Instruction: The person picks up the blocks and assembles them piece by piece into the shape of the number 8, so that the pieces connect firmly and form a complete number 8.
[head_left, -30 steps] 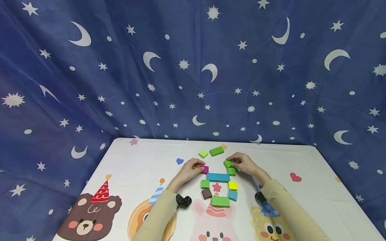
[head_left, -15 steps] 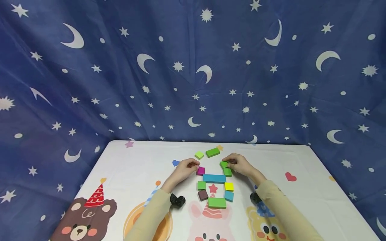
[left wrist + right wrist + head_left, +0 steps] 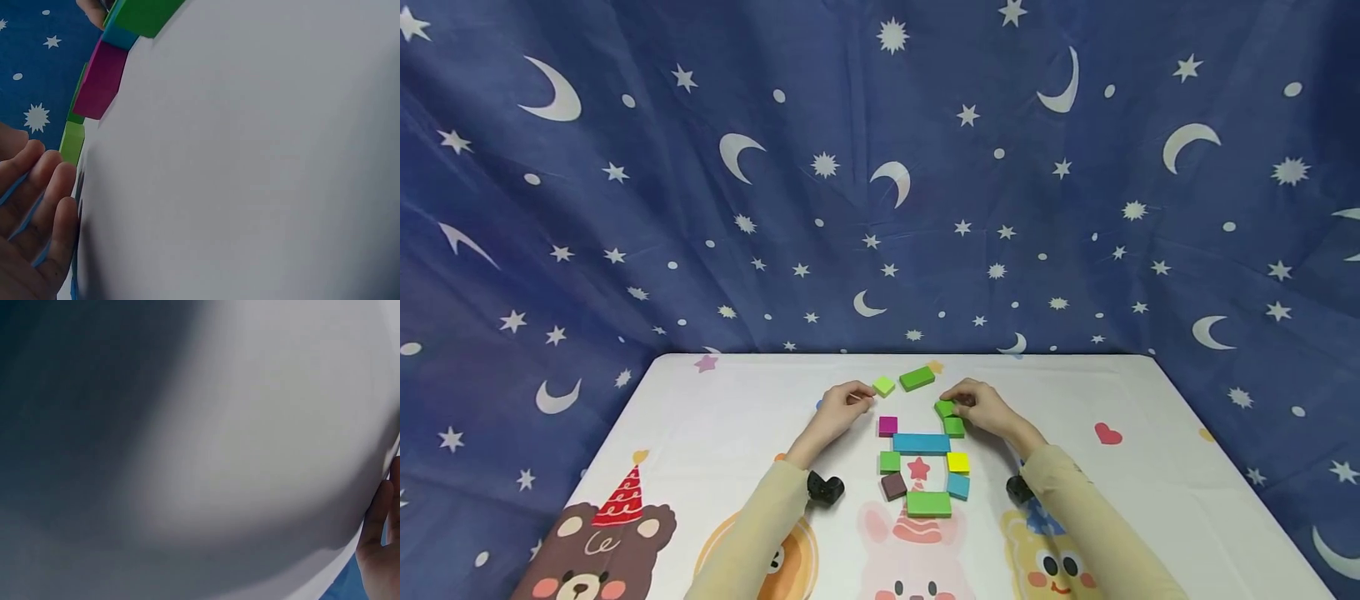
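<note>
In the head view my left hand (image 3: 842, 410) is off the magenta block (image 3: 887, 427), its fingertips just left of a lime block (image 3: 883, 386). The left wrist view shows the fingers (image 3: 61, 181) loosely extended and holding nothing. My right hand (image 3: 991, 408) pinches a green block (image 3: 945, 409) between thumb and finger, above another green block (image 3: 953, 427). Below lies a long blue block (image 3: 921, 444). Under it come a green block (image 3: 890, 462) and brown block (image 3: 893, 486) on the left, a yellow block (image 3: 958, 462) and blue block (image 3: 958, 486) on the right.
A long green block (image 3: 928, 504) closes the arrangement at the near side. Farther back lies another long green block (image 3: 917, 378), beside the lime one. The white tablecloth (image 3: 1157, 475) has printed animals, and a blue starry curtain (image 3: 880, 208) hangs behind the table.
My left hand has let go of the magenta block and moved away from the body, toward the lime block. My right hand stays at the green block. The head view has shifted slightly.
</note>
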`<state>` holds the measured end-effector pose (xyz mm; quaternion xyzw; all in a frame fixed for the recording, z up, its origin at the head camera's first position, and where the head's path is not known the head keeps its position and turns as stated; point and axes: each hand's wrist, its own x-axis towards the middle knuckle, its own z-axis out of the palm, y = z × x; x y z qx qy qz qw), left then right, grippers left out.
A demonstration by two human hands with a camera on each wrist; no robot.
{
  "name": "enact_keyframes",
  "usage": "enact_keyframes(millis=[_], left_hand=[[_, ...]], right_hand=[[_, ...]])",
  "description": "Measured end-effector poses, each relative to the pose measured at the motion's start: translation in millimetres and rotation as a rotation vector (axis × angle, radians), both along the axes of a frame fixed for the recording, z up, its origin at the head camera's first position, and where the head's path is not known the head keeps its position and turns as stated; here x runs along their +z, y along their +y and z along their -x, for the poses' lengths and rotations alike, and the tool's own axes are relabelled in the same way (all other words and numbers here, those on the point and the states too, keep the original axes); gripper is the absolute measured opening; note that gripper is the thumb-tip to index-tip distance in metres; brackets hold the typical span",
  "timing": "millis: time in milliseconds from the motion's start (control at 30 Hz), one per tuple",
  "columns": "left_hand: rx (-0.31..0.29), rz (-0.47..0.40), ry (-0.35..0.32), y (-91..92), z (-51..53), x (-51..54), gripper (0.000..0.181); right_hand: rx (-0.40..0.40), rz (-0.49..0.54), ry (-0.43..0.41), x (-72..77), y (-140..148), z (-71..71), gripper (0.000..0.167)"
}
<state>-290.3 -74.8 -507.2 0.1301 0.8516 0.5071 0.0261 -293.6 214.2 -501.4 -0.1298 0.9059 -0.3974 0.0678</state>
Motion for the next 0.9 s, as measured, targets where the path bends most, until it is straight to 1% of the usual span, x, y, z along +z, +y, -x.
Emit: enact_keyframes(millis=[233, 333, 467, 600, 700, 767, 900], left_hand=[[0.044, 0.006, 0.030, -1.7, 10.7, -2.0, 0.017], [0.069, 0.004, 0.047, -1.2, 14.3, -2.5, 0.017], [0.091, -0.015, 0.050, 0.5, 18.3, -0.3, 0.019], [0.083, -0.026, 0.055, 1.7, 23.1, 1.6, 0.022], [0.066, -0.017, 0.058, 2.0, 27.7, 1.3, 0.024], [0.045, -0.005, 0.061, 2.3, 30.9, 0.7, 0.027], [-0.018, 0.017, 0.063, 3.8, 37.2, -1.1, 0.031]], right_hand=[[0.004, 0.006, 0.001, 0.5, -2, 0.5, 0.026], [0.000, 0.015, -0.017, -0.3, -3, 0.5, 0.026], [-0.016, 0.021, -0.033, -1.1, -4, 0.1, 0.026], [-0.029, 0.019, -0.036, 0.2, -4, -1.8, 0.026], [-0.038, 0.025, -0.043, 1.1, -3, -3.1, 0.026], [-0.045, 0.032, -0.048, 1.1, -3, -3.4, 0.027], [-0.046, 0.031, -0.044, 0.0, -2, -2.3, 0.026]])
